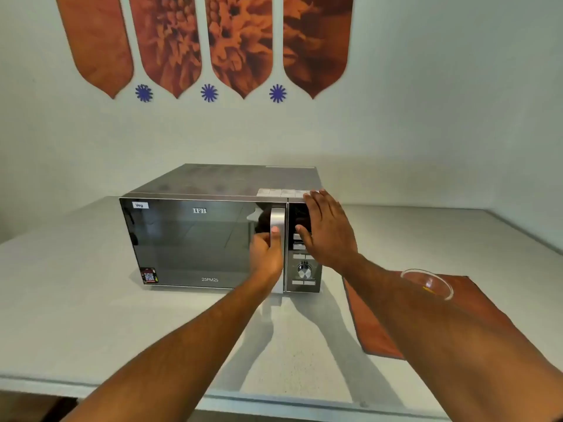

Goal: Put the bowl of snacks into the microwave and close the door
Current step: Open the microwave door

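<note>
Left hand (268, 251) grips door handle (277, 226); right hand (326, 229) open; bowl (428, 283) right.

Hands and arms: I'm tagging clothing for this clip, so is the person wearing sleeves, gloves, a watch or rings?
Nothing worn shows. The left hand and right hand are bare, without visible gloves or rings. Both forearms are uncovered, with no sleeve, watch or band in view.

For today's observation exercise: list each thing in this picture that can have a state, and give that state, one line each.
microwave door: shut.
door handle: gripped by the left hand.
right hand: open, flat against the control panel.
glass bowl: upright on the orange cloth, outside the microwave.
</note>
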The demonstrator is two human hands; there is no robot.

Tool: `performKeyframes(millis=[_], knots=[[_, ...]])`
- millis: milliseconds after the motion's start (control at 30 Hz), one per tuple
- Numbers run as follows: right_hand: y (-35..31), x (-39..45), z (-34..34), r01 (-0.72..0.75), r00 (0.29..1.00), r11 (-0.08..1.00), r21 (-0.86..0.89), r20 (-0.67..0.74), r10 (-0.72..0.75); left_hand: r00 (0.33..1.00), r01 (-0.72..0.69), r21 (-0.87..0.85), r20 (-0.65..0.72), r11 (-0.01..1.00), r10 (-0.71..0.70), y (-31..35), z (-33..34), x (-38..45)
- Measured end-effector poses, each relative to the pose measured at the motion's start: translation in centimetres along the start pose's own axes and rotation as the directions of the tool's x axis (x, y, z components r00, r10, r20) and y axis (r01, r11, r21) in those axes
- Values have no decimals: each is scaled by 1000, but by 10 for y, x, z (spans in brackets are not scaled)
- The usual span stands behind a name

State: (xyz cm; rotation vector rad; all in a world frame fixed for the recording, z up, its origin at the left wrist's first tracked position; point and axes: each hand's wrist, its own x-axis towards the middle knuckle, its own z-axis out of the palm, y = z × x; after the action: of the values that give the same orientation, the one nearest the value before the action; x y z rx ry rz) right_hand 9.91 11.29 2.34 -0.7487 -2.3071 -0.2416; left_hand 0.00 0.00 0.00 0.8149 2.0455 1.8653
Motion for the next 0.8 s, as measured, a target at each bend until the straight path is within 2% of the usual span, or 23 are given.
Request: performKeyframes(millis=[33, 100, 200, 300, 633, 800], knots=[[1, 1, 1, 5, 1000, 1000, 7, -4, -5, 997, 68, -80, 31, 994, -66, 2, 1, -1], [2, 1, -1, -5, 1000, 1000, 8, -23, 5, 989, 135, -128, 74, 983, -126, 1, 2, 1], [-1, 2, -4, -36, 999, 999, 17, -5, 36, 984, 133, -200, 146, 971, -105, -1, 2, 3], [-4, 6, -10, -65, 998, 997, 33, 16, 64, 984, 115, -246, 159, 962, -77, -2, 4, 5], [-7, 8, -15, -88, 994, 996, 2, 66, 87, 994, 60, -233, 103, 971, -37, -9, 17, 9], [-7, 6, -13, -99, 994, 995, 7, 44, 99, 996, 58, -185, 81, 981, -44, -5, 17, 4]])
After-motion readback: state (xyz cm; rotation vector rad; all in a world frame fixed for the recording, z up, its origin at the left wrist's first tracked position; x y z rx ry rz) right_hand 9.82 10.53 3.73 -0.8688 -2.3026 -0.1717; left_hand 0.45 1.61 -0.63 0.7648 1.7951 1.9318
